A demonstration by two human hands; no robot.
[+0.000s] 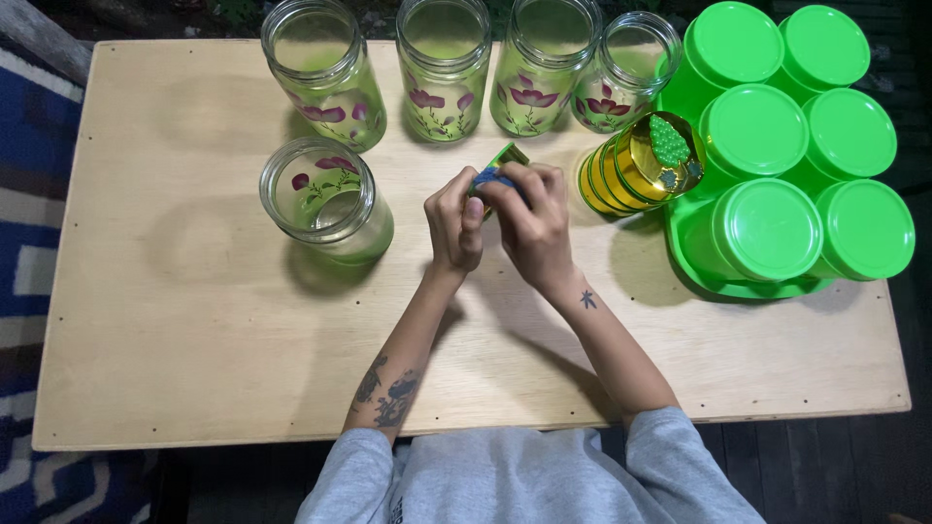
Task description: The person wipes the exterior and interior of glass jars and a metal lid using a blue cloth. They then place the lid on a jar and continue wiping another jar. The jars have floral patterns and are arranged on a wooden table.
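Both hands meet over the middle of the wooden table (pixel 194 330). My left hand (pixel 454 221) and my right hand (pixel 534 225) together grip a small green and blue packet (pixel 497 165), which pokes out above the fingers. Most of the packet is hidden inside the hands. A green-tinted glass jar with red flowers (pixel 325 199) stands open just left of my left hand. A gold and green lidded container (pixel 641 165) lies tilted just right of my right hand.
Several more open flowered glass jars, such as the jar (pixel 325 73), line the table's far edge. A green tray (pixel 699 277) at the right holds several green-lidded jars, like the lidded jar (pixel 767 228). A blue patterned rug (pixel 29 194) lies left of the table.
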